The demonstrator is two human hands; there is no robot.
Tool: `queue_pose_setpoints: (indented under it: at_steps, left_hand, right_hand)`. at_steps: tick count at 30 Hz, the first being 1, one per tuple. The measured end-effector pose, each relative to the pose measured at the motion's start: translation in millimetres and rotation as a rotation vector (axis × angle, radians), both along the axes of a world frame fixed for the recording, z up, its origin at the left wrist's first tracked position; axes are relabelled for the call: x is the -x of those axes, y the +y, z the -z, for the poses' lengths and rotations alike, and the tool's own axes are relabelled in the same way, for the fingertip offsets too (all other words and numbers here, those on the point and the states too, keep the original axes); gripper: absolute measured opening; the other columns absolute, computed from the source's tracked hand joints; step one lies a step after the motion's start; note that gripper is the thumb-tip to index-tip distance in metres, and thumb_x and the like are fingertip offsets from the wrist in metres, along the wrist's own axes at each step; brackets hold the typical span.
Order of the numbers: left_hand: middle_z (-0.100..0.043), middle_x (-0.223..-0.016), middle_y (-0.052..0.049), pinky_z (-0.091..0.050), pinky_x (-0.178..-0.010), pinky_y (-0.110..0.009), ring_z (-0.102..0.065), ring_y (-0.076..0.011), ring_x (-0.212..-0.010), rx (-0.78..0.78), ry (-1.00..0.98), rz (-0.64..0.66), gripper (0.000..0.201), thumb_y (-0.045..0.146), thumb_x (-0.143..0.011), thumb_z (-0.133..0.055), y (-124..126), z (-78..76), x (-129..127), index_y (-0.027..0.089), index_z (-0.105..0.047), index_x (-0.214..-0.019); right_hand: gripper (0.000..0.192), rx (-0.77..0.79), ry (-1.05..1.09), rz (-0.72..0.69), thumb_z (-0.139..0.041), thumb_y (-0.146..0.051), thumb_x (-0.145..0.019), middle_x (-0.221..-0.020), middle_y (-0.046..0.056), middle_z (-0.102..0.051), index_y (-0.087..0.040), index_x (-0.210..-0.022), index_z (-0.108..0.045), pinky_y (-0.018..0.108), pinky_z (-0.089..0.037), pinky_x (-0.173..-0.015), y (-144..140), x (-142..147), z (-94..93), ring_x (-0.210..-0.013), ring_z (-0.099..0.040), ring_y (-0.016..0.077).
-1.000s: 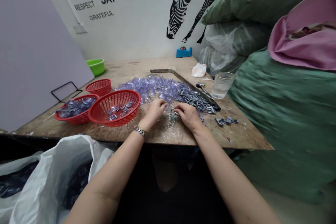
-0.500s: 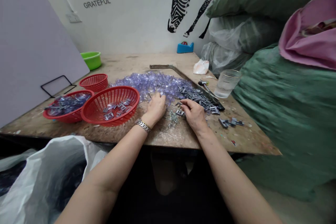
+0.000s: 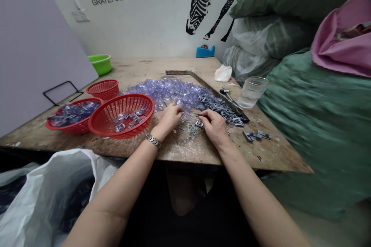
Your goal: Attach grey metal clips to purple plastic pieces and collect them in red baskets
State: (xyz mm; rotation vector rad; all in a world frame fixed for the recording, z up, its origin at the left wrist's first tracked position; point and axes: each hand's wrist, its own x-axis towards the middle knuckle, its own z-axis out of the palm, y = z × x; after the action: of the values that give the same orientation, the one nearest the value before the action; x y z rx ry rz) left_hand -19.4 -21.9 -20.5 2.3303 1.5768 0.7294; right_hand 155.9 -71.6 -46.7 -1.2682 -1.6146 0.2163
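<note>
My left hand [image 3: 168,117], with a metal watch at its wrist, is at the near edge of a heap of clear purplish plastic pieces [image 3: 171,88]. Its fingertips are pressed together, and what they hold is too small to make out. Across from it my right hand [image 3: 213,124] pinches a small dark grey plastic part [image 3: 198,114] between thumb and forefinger. Just under those fingertips lies a grey part [image 3: 199,124]. Small metal pieces [image 3: 191,131] are scattered on the table between both hands. Beyond my right hand is a pile of grey plastic parts [image 3: 224,111].
Red baskets [image 3: 121,102] with parts inside stand on the left, near a green basin [image 3: 100,65]. A bent metal bar [image 3: 199,80] borders the heap. On the right are a glass [image 3: 253,92] and loose grey parts [image 3: 256,136]. A white sack [image 3: 43,185] stands below the table edge.
My left hand has shifted slightly left and lower, its fingertips now turned toward the right hand. My right hand has barely moved, and the small grey part in its fingers shows more clearly.
</note>
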Motion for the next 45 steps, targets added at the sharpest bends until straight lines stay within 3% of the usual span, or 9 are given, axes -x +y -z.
queue_pose_setpoints:
  at_steps: [4, 10, 15, 23, 29, 34, 37, 40, 45]
  left_hand:
    - [-0.061, -0.068, -0.001, -0.043, -0.068, -0.025, -0.055, -0.0137, -0.069, 0.114, -0.285, 0.03, 0.011, 0.02, -0.079, -0.059, -0.5, 2.0, 1.4, 0.016, -0.062, -0.07]
    - [-0.052, -0.057, 0.004, -0.035, -0.043, -0.017, -0.047, -0.0054, -0.044, 0.524, -0.847, -0.021, 0.016, 0.018, -0.083, -0.055, -12.3, -1.9, -4.9, 0.015, -0.049, -0.068]
    - [-0.054, -0.057, 0.003, -0.047, -0.05, -0.016, -0.059, -0.0075, -0.052, 0.7, -1.108, 0.038, 0.018, 0.015, -0.08, -0.063, -20.5, -5.1, -8.2, 0.013, -0.048, -0.071]
    - [-0.065, -0.07, -0.003, -0.053, -0.058, -0.021, -0.066, -0.0112, -0.06, 0.876, -1.299, 0.142, 0.018, 0.012, -0.077, -0.068, -33.4, -2.5, -15.2, 0.012, -0.05, -0.073]
    - [-0.062, -0.074, -0.001, -0.054, -0.061, -0.021, -0.066, -0.0114, -0.068, 0.803, -1.355, 0.224, 0.026, 0.021, -0.069, -0.075, -44.4, -2.0, -16.9, 0.012, -0.051, -0.072]
    - [-0.061, -0.112, -0.008, -0.049, -0.054, -0.017, -0.064, -0.0088, -0.073, 0.636, -1.319, 0.254, 0.028, 0.029, -0.066, -0.075, -60.0, -8.6, -15.8, 0.011, -0.053, -0.069]
    - [-0.058, -0.122, -0.011, -0.043, -0.048, -0.014, -0.064, -0.0079, -0.072, 0.596, -1.311, 0.224, 0.026, 0.03, -0.069, -0.071, -71.3, -10.0, -12.6, 0.011, -0.053, -0.069]
    - [-0.062, -0.114, -0.011, -0.039, -0.044, -0.014, -0.064, -0.0077, -0.068, 0.617, -1.336, 0.191, 0.027, 0.029, -0.067, -0.072, -81.2, -6.7, -8.6, 0.011, -0.052, -0.066]
    - [-0.063, -0.075, -0.001, -0.043, -0.044, -0.014, -0.062, -0.0083, -0.059, 0.732, -1.424, 0.161, 0.03, 0.031, -0.062, -0.075, -96.3, 2.3, -4.7, 0.013, -0.052, -0.068]
  right_hand:
    - [0.011, 0.03, 0.036, -0.023, -0.054, -0.027, -0.081, -0.068, 0.001, -0.062, -0.022, -0.071, -0.057, 0.028, -0.043, -0.068, -2.1, 1.3, -1.9, -0.066, -0.056, 0.0165]
    - [0.012, 0.056, 0.135, -0.051, -0.056, -0.029, -0.079, -0.067, 0.0, -0.061, -0.021, -0.071, -0.058, 0.027, -0.042, -0.066, -4.3, 3.5, -5.9, -0.064, -0.055, 0.0151]
    - [0.011, 0.063, 0.189, -0.061, -0.056, -0.03, -0.078, -0.068, -0.001, -0.063, -0.021, -0.073, -0.06, 0.026, -0.043, -0.065, -6.4, 5.2, -8.7, -0.064, -0.055, 0.0148]
    - [0.012, 0.111, 0.312, -0.106, -0.059, -0.031, -0.076, -0.066, -0.002, -0.061, -0.02, -0.073, -0.062, 0.026, -0.043, -0.064, -7.2, 5.3, -8.3, -0.064, -0.055, 0.0138]
    - [0.013, 0.17, 0.473, -0.185, -0.062, -0.033, -0.071, -0.063, -0.003, -0.058, -0.02, -0.07, -0.06, 0.026, -0.043, -0.062, -6.2, 6.1, -12.3, -0.061, -0.054, 0.0126]
    - [0.014, 0.197, 0.494, -0.203, -0.065, -0.032, -0.07, -0.063, -0.003, -0.058, -0.019, -0.068, -0.06, 0.025, -0.043, -0.062, -17.7, 10.4, -22.0, -0.062, -0.052, 0.0115]
    - [0.013, 0.21, 0.507, -0.163, -0.066, -0.031, -0.07, -0.064, -0.003, -0.057, -0.019, -0.069, -0.06, 0.025, -0.042, -0.062, -31.8, 11.1, -25.6, -0.062, -0.051, 0.0108]
    - [0.014, 0.226, 0.546, -0.111, -0.066, -0.031, -0.07, -0.064, -0.003, -0.055, -0.019, -0.07, -0.06, 0.024, -0.041, -0.059, -48.2, 9.9, -26.4, -0.06, -0.05, 0.0105]
    - [0.014, 0.298, 0.59, -0.125, -0.068, -0.031, -0.07, -0.063, -0.004, -0.054, -0.02, -0.07, -0.06, 0.024, -0.042, -0.06, -75.3, 10.9, -23.1, -0.06, -0.051, 0.0104]
